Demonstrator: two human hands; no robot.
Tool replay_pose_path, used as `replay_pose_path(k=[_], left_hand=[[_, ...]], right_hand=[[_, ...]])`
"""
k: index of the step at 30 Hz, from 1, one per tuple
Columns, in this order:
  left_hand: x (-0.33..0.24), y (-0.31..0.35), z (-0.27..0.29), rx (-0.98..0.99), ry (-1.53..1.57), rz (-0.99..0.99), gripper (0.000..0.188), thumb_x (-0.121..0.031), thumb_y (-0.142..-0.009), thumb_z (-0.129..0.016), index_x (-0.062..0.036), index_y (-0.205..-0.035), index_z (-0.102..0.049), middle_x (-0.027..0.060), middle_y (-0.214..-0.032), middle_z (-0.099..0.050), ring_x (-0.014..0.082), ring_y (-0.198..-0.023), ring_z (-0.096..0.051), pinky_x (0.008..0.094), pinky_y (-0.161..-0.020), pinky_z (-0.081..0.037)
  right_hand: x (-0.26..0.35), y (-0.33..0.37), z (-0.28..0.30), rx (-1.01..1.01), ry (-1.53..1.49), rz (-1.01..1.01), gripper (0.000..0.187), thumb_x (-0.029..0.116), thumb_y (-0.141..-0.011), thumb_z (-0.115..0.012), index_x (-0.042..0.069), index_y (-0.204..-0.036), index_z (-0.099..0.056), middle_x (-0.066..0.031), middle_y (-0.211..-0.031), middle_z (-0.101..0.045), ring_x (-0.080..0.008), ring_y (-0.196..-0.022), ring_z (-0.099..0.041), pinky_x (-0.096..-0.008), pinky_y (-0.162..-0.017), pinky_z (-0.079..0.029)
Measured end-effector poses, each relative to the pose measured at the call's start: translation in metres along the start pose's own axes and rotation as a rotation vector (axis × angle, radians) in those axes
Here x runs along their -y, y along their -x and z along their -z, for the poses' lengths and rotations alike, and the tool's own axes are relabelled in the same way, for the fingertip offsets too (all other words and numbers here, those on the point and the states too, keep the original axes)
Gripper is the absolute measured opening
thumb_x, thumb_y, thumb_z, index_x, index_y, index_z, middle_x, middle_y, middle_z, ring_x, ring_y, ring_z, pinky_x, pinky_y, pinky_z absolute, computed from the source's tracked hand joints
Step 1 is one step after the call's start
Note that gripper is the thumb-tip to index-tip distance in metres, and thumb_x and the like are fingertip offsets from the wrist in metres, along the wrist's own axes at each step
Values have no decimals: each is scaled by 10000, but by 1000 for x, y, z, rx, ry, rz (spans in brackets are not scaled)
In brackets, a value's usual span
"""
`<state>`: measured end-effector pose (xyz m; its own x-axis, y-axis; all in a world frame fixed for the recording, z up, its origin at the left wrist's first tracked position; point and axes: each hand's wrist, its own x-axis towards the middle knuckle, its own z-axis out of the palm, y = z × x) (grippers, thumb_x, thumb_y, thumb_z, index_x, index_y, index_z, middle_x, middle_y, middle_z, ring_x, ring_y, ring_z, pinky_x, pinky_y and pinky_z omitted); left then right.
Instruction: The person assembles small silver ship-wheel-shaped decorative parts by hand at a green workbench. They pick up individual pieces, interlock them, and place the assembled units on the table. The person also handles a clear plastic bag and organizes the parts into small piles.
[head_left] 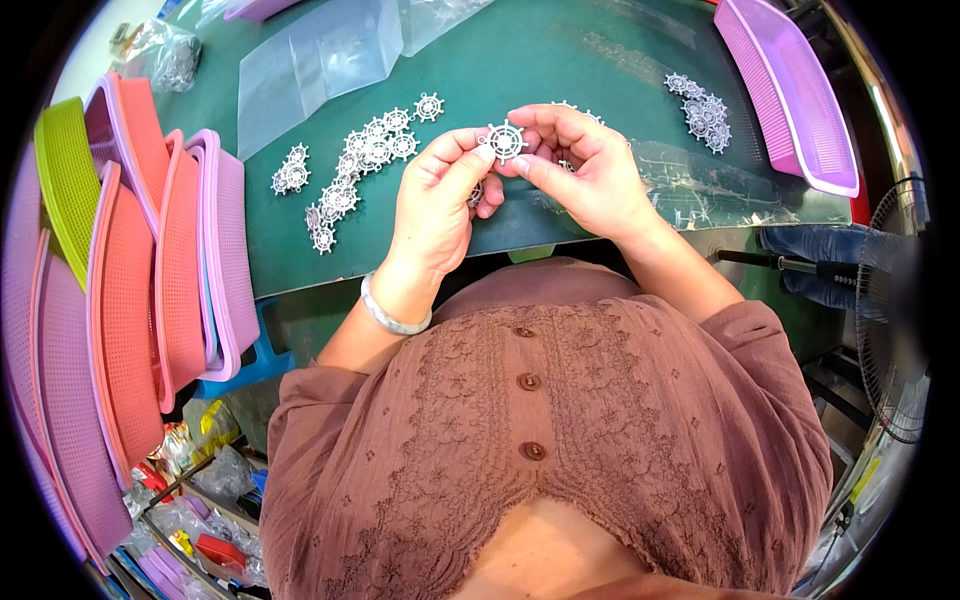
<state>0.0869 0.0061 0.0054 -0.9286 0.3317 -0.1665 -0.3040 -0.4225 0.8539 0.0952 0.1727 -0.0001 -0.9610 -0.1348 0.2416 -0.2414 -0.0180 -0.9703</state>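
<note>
Above the table's near edge, my left hand and my right hand both pinch one silver ship's-wheel charm, thumbs and fingers at its sides. Part of another charm shows among the curled fingers of my left hand. Left of that hand, a long cluster of similar charms lies on the green table, with a smaller group farther left. A few more are partly hidden behind my right hand. At the right lies a separate pile of charms.
Stacked pink, purple and green plastic baskets crowd the left side. A purple basket sits at the table's right edge. Clear plastic bags lie at the back. A fan stands at the right.
</note>
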Motion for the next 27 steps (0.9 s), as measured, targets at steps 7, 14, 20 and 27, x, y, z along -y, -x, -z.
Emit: replay_pose_path(k=[7, 14, 20, 27], left_hand=[[-1, 1, -1, 12, 27, 19, 152, -108, -904, -516, -28, -1011, -588, 57, -833, -625, 99, -595, -530, 212, -501, -399], [0, 1, 2, 83, 139, 123, 284, -188, -943, -435, 19, -1115, -523, 122, -934, -626, 181, -757, -618, 277, -645, -514], [-6, -2, 2, 162, 484, 261, 449, -298, -967, -339, 70, -1199, -449, 224, -1128, -552, 326, -1036, -563, 449, -943, -443], [-6, -1, 10, 284, 636, 249, 522, -341, -979, -282, 62, -1303, -360, 268, -1267, -454, 373, -1164, -474, 500, -1036, -333]], right_hand=[[-2, 0, 1, 27, -139, -71, 311, 37, -803, -650, -22, -1097, -568, -21, -867, -605, -41, -708, -531, -179, -640, -445], [-1, -1, 3, -15, -237, -102, 271, 16, -821, -611, -27, -1085, -572, -39, -890, -609, -74, -793, -576, -205, -714, -480], [4, -5, 15, -59, -270, -97, 249, -8, -814, -599, -14, -1063, -598, -23, -895, -601, -67, -803, -545, -203, -748, -461], [18, -1, 22, 3, -230, -126, 240, -33, -810, -572, -5, -1044, -620, -1, -880, -594, -59, -803, -529, -199, -738, -446]])
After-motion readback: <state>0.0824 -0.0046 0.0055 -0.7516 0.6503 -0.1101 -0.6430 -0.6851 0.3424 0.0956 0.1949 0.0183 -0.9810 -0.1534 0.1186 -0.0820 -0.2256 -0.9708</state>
